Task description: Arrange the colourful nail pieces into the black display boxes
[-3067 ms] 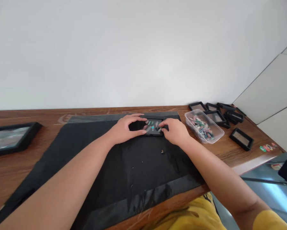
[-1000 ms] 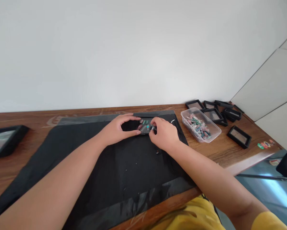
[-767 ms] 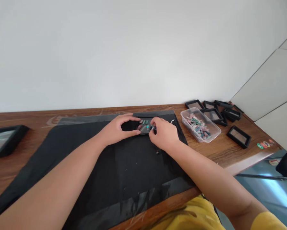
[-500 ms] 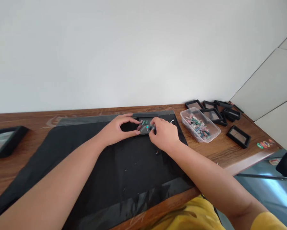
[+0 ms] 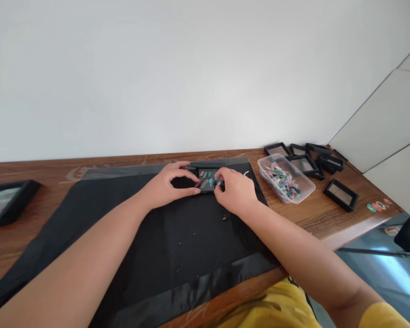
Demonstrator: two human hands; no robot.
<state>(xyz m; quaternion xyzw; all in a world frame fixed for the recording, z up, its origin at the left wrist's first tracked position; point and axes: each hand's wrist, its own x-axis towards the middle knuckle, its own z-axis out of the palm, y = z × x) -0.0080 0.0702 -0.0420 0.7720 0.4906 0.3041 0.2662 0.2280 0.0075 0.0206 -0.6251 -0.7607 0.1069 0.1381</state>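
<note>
Indoors, against a smooth white wall (image 5: 191,77), we see a grained wooden table (image 5: 297,214) partly covered by a dull black mat (image 5: 157,248). At the table's right stands a clear plastic tub (image 5: 306,186) of slim pink and green chips (image 5: 284,181), black rectangular frames (image 5: 302,164) piled behind it. Upon the mat, our left hand (image 5: 165,186) makes a wide C, thumb and fingers spread around the left end of a shallow black tray-like frame (image 5: 208,191). Our right hand (image 5: 237,189) meets its right side, thumb and forefinger close together; we cannot tell whether they pinch anything. Inside lie small oblong green pieces (image 5: 209,174) and one round turquoise spot (image 5: 210,181).
</note>
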